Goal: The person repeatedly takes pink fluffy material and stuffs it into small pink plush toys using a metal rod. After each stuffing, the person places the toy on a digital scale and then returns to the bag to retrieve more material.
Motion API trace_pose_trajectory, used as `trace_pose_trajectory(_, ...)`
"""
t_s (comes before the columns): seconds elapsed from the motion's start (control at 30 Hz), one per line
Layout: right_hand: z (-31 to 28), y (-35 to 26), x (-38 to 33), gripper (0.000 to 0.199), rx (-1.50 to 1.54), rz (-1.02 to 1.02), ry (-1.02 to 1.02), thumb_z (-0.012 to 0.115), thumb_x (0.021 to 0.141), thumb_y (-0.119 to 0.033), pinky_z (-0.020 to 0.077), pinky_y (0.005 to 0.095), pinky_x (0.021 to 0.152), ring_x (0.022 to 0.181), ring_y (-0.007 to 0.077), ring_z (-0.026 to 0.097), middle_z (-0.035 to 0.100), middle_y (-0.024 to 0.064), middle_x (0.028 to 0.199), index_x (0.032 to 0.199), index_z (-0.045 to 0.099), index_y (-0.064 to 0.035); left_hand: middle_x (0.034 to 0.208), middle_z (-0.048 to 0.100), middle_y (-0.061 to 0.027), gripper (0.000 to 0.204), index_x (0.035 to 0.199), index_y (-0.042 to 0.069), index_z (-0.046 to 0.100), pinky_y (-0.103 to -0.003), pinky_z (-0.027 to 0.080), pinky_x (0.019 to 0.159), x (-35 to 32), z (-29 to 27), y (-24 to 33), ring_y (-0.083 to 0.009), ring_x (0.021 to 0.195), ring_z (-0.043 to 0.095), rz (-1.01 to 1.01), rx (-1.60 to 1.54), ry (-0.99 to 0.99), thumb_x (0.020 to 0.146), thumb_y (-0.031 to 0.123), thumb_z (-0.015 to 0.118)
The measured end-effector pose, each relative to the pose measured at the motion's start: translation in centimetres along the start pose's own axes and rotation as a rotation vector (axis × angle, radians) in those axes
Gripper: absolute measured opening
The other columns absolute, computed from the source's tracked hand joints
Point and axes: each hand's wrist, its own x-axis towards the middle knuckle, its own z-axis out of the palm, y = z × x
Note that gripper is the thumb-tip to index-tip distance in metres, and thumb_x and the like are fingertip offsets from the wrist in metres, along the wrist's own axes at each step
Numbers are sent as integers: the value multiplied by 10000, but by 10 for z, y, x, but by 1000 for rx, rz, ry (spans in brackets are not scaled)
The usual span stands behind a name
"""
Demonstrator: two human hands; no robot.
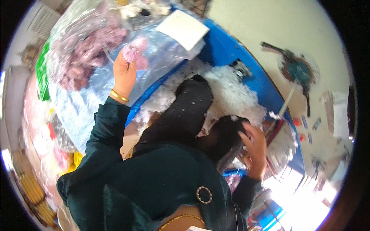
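My left hand (125, 75), with a gold bangle at its wrist, is raised at the upper left. Its fingers are closed on a pale pink fluffy piece (135, 54), whose exact kind I cannot make out. Just beyond it, a clear plastic bag (61, 34) bulges with dusky pink fluffy pieces (90, 56). My right hand (255, 150) hovers by my dark-clad right knee, slightly blurred. Its fingers are apart, and nothing shows in them. White fluffy filling (231, 90) lies heaped around my legs.
A blue panel (246, 54) curves around the filling on the far right side. A white sheet (183, 29) rests on bluish plastic wrap (158, 59). On the floor to the right stands a dark legged base (296, 73) with a pale rod (288, 100) beside it.
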Motion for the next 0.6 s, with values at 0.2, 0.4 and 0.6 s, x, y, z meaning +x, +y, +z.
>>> trace_pose_trajectory(0.2,46,-89,70,369,-356,-616,290,746,741,-316,517,358,673,789,283,625,583,113,1027,962,632,-43,854,604,-64,129,885,-1,588,-278,459,693,-9,98,115,-160,762,575,42,-552,-536,926,50,477)
trace_pose_trajectory(0.4,26,-69,40,388,28,-340,465,804,637,-318,491,367,608,688,270,601,603,99,884,859,629,-52,923,629,-130,265,1072,-53,550,-316,496,790,-33,150,151,-215,832,617,186,-939,-724,857,102,563)
trace_pose_trajectory(0.6,32,-25,29,333,747,-327,-25,764,758,-159,484,290,800,897,115,594,664,44,944,1014,632,8,925,602,-138,190,925,9,579,-347,461,756,-53,176,172,-263,837,579,372,-834,-889,778,104,651)
